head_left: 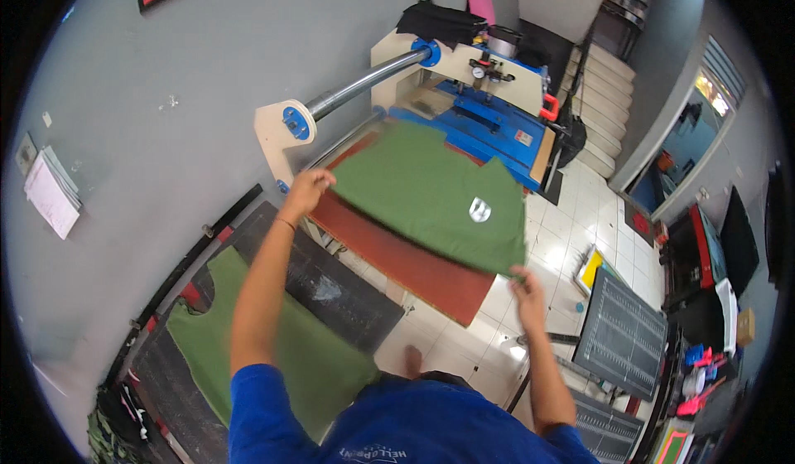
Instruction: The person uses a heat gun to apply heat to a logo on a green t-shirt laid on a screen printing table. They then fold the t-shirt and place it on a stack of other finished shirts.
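A green fabric piece (414,186) with a small white printed patch (479,210) is stretched between my hands over a reddish-brown press board (397,253). My left hand (311,192) pinches its near left corner. My right hand (527,292) grips the near right corner, which hangs past the board's edge. The far part of the cloth reaches toward the blue plate of a heat press (497,128). Another green fabric piece (290,356) lies on a dark table (348,298) to my left, partly hidden by my left arm.
The press has a thick metal bar (368,83) along the wall and a red handle (549,108). Dark gridded boards (621,331) stand at the right, near a cluttered shelf (704,381). Black cloth (439,23) lies on top of the press. Stairs (598,108) rise behind it.
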A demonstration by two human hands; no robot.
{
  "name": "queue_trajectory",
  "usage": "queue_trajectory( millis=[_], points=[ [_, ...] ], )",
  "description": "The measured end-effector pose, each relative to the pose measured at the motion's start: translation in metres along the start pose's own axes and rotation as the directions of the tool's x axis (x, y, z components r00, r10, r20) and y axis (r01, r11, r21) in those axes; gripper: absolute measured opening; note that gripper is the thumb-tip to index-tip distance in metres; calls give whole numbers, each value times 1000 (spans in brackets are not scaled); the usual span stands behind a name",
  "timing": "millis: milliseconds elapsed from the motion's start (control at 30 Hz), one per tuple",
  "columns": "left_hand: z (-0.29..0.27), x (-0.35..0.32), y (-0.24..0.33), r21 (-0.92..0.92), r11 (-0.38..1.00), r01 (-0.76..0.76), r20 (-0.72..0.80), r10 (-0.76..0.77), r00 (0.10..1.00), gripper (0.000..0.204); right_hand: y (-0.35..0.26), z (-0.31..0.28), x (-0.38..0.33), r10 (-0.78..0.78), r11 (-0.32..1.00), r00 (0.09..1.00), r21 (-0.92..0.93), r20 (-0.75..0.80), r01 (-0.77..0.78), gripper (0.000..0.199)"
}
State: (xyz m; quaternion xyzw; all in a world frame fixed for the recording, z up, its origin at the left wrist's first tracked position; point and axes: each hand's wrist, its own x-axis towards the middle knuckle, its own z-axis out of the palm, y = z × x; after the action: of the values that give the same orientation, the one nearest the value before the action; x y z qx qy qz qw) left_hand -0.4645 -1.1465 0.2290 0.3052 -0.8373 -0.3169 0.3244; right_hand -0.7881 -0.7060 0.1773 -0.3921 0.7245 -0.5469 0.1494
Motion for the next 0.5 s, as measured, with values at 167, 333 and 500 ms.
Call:
queue_trajectory(
  millis=[167,333,500],
  points=[
    [79,-40,-101,-71,897,436,38,-435,900,10,62,42,-28,64,991,970,-127,236,-35,30],
    [68,-31,-103,-129,866,483,27,-484,875,13,43,23,-15,45,977,901,-208,431,51,45],
    [78,-21,-92,-134,877,461,-109,-475,873,24,51,13,5,-84,920,777,-252,624,301,40]
  ],
)
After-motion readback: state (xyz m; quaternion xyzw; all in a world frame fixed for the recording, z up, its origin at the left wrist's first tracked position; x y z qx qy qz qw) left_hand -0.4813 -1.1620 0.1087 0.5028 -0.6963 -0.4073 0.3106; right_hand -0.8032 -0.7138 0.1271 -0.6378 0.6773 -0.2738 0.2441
